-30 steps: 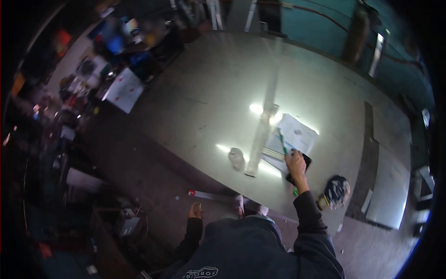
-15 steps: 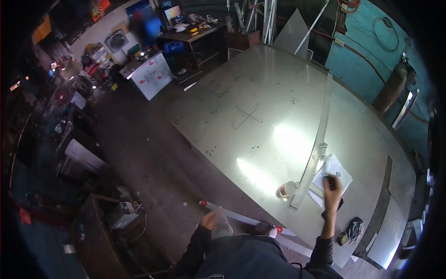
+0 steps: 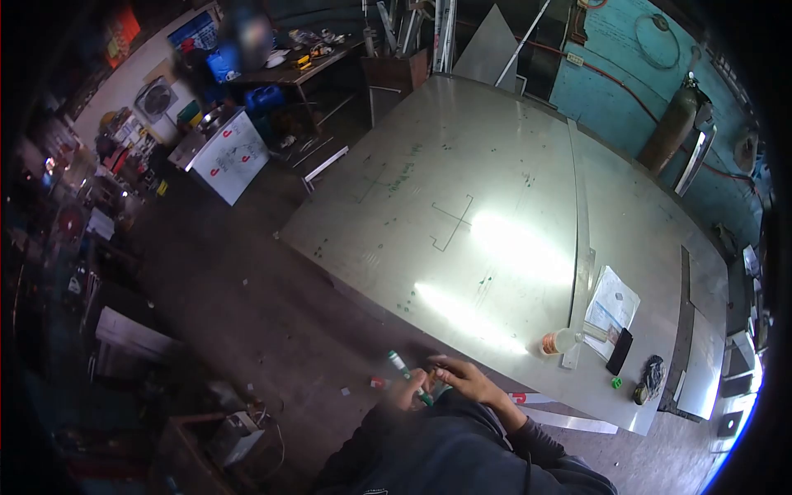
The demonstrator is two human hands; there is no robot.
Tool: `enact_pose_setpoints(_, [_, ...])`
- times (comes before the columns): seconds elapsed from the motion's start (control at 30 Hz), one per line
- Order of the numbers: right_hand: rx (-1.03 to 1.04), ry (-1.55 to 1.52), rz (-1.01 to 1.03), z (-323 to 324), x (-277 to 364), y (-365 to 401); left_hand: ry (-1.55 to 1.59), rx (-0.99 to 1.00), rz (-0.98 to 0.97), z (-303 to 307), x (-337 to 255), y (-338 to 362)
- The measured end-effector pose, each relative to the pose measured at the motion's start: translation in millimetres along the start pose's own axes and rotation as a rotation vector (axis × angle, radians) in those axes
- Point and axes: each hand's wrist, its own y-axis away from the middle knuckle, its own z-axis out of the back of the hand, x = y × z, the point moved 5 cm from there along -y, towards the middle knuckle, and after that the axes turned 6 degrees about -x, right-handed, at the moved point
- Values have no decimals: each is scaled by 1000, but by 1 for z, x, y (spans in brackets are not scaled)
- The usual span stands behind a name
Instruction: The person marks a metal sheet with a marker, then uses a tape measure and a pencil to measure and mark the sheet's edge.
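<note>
My two hands meet close to my chest, off the near edge of the big steel sheet. A green marker lies slanted between them. My left hand is wrapped around its lower end, and my right hand touches it from the right with fingers curled. Motion blur hides the exact grip. On the sheet a cross is drawn in marker. A long metal straightedge lies along the right side of the sheet.
At the sheet's near right corner lie papers, a black phone, a small jar, a green cap and a dark bundle. A white cabinet and cluttered benches stand far left. A gas cylinder stands at the back right.
My right hand left the papers on the sheet and came back to my chest. My left hand rose to meet it, and the green marker is now between both hands.
</note>
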Motion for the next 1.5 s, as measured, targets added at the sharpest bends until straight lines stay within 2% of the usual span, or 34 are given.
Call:
enact_pose_setpoints(0.03, [89,-91,48,-11,1,-12,-22,69,62,4,-5,-7])
enact_pose_setpoints(0.07, [179,-188,26,-21,-1,-25,18,106,-2,5,-5,-21])
enact_pose_setpoints(0.1, [178,-190,32,-26,5,-41,13,107,-5,14,-14,-29])
enact_pose_setpoints(0.17, [140,-382,-156,-30,8,-71,71,248,21,25,-33,-43])
enact_pose_setpoints(0.2, [-34,-415,-44,-27,6,-95,-72,213,-109,38,-45,-54])
enact_pose_setpoints(0.23, [-228,-373,11,-17,4,-116,-167,18,-150,56,-47,-63])
enact_pose_setpoints(0.3, [-366,-525,59,3,8,-152,-506,-170,-386,83,-86,-78])
enact_pose_setpoints(0.37, [-227,-223,-81,8,37,-170,-604,-238,-520,105,-111,-94])
enact_pose_setpoints(0.43, [27,-41,184,-14,38,-192,-291,-289,-210,130,-113,-107])
enact_pose_setpoints(0.47, [241,-84,-102,-17,69,-184,-303,-273,-186,131,-122,-114])
enact_pose_setpoints(0.5, [227,-104,-121,-24,67,-186,-333,-216,-170,128,-132,-122])
enact_pose_setpoints(0.57, [361,-41,-92,-35,67,-192,-367,-127,-157,123,-148,-140])
enact_pose_setpoints(0.63, [281,-125,-86,-37,60,-197,-333,-59,-52,123,-154,-155])
enact_pose_setpoints(0.7, [160,-151,46,-35,54,-203,-327,31,-27,133,-153,-176])
enact_pose_setpoints(0.8, [24,-47,33,-30,60,-205,-441,347,-9,126,-169,-199])
enact_pose_setpoints(0.83, [-16,-67,13,-34,61,-205,-449,386,19,125,-177,-205])
enact_pose_setpoints(0.9, [-115,-91,110,-45,70,-206,-423,553,26,123,-191,-213])
enact_pose_setpoints(0.93, [-92,-108,52,-51,80,-208,-402,595,26,121,-200,-215])
enact_pose_setpoints(1.03, [-303,1,-25,-72,106,-213,-471,607,-75,144,-208,-233])
enact_pose_setpoints(1.1, [-443,86,-16,-89,111,-220,-434,649,-31,148,-219,-239])
enact_pose_setpoints(1.17, [-672,270,-41,-97,133,-217,-402,690,17,149,-229,-239])
enact_pose_setpoints(1.23, [-765,355,-83,-104,149,-215,-373,668,58,147,-235,-242])
enact_pose_setpoints(1.3, [-871,495,-72,-110,159,-212,-461,738,-116,153,-237,-254])
enact_pose_setpoints(1.33, [-864,569,-123,-112,165,-205,-304,429,-245,169,-242,-289])
enact_pose_setpoints(1.37, [-883,566,-200,-118,150,-192,131,191,61,194,-257,-363])
enact_pose_setpoints(1.4, [-890,556,-279,-127,133,-173,165,231,168,218,-303,-411])
enact_pose_setpoints(1.43, [-881,543,-378,-126,122,-157,252,352,45,250,-334,-467])
enact_pose_setpoints(1.47, [-962,563,-345,-127,87,-140,203,255,-282,237,-367,-460])
enact_pose_setpoints(1.5, [-963,663,-399,-119,73,-128,167,388,-219,216,-375,-455])
